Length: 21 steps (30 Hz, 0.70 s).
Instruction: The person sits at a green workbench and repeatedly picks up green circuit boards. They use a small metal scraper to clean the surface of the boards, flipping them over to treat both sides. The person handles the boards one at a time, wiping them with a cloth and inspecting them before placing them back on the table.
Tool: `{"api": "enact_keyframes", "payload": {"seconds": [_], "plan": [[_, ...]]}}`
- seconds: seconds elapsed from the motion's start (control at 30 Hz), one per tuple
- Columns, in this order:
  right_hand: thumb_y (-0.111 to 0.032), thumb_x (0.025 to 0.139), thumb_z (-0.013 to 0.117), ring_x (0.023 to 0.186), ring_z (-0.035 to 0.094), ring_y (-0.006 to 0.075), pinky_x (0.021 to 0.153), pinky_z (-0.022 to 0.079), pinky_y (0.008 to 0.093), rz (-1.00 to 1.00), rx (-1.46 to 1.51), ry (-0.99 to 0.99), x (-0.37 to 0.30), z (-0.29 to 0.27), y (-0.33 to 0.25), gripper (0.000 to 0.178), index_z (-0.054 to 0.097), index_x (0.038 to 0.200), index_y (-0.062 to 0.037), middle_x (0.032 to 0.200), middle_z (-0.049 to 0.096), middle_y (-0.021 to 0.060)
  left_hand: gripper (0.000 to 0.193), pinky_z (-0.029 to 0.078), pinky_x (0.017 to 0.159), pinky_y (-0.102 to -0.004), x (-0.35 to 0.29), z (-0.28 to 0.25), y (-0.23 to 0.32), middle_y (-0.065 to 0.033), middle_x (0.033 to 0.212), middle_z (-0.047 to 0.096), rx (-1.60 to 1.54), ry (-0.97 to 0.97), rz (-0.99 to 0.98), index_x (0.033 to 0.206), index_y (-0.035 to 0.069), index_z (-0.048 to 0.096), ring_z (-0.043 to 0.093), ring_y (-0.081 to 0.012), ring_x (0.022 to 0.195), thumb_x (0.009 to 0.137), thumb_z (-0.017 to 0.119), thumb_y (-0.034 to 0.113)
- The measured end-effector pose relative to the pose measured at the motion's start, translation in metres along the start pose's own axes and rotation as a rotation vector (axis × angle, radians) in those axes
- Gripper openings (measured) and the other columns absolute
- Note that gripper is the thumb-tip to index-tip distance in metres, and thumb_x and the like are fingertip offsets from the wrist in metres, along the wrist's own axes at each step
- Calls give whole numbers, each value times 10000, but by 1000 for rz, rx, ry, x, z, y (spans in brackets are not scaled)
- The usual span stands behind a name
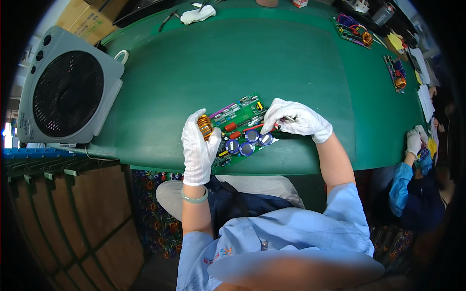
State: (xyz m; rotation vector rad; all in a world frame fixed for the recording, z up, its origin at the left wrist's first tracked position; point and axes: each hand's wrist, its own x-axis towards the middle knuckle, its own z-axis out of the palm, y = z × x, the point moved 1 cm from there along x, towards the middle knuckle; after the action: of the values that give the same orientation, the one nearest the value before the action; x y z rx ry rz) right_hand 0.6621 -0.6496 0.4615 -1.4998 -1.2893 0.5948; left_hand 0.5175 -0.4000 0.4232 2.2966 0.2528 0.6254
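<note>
A green circuit board (239, 114) lies slantwise near the front edge of the green-topped table. It bears several blue capacitors (246, 148), two red parts (231, 127) and a copper-wound coil (205, 127) at its left end. My left hand (196, 149), in a white glove, is closed around the coil end and steadies the board. Over the board's right side, my gloved right hand (294, 118) has its fingers pinched together. A red wire (253, 128) runs across the board to these fingertips, and a small dark piece shows by them; exactly what they grip is partly hidden.
A grey fan (68, 94) stands at the left. Two more circuit boards (353, 33) (395, 73) lie at the far right. A white cloth (198, 14) rests at the back, near a cardboard box (90, 22). At the right edge another person's gloved hands (415, 140) are busy.
</note>
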Motion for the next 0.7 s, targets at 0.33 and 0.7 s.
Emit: {"api": "enact_keyframes", "payload": {"seconds": [0.33,0.7], "plan": [[-193,884,655,968,617,242,878,429,354,26,35,-41,-3,-10,-3,211,746,1003,-44,1014,717,84,541,480,956,-401,-2,-3,-9,-161,1176,601,65,1,111,1292,33,526,601,-302,1062,805,728,154],[-322,871,685,583,403,14,530,307,152,219,551,255,-12,-30,16,604,563,1316,67,1062,700,96,694,522,882,-387,26,-30,-12,-122,1066,671,84,-265,233,1161,76,618,648,-316,964,589,917,331]]}}
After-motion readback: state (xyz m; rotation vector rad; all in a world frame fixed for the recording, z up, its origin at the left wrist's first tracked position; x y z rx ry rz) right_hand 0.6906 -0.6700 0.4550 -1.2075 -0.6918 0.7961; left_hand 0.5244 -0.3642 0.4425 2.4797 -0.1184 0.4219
